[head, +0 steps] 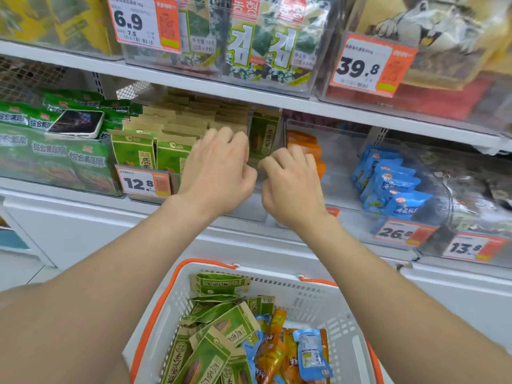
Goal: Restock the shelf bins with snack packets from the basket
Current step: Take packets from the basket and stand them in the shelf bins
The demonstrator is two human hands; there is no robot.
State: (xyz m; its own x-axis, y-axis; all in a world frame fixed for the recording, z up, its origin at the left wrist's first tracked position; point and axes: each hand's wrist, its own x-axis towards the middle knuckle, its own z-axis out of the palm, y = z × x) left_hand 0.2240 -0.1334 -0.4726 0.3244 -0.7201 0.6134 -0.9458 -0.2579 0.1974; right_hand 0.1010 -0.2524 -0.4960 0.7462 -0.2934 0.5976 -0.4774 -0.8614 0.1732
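A clear shelf bin (243, 209) holds rows of green seed packets (133, 151). My left hand (219, 167) reaches into it, fingers curled over the tops of the packets at the right end of the row. One green packet (264, 134) stands upright against the bin's right wall. My right hand (291, 187) is just below it, with thumb and fingers pinched at its lower edge. Below, the white basket (304, 292) with orange handles holds more green packets (221, 342), orange packets (271, 347) and blue packets (313, 353).
To the right are a bin of orange packets (302, 145) and a bin of blue packets (388, 187). A phone (76, 123) lies on green bags at the left. The shelf above (194, 81) overhangs the bins; price tags (144, 184) hang in front.
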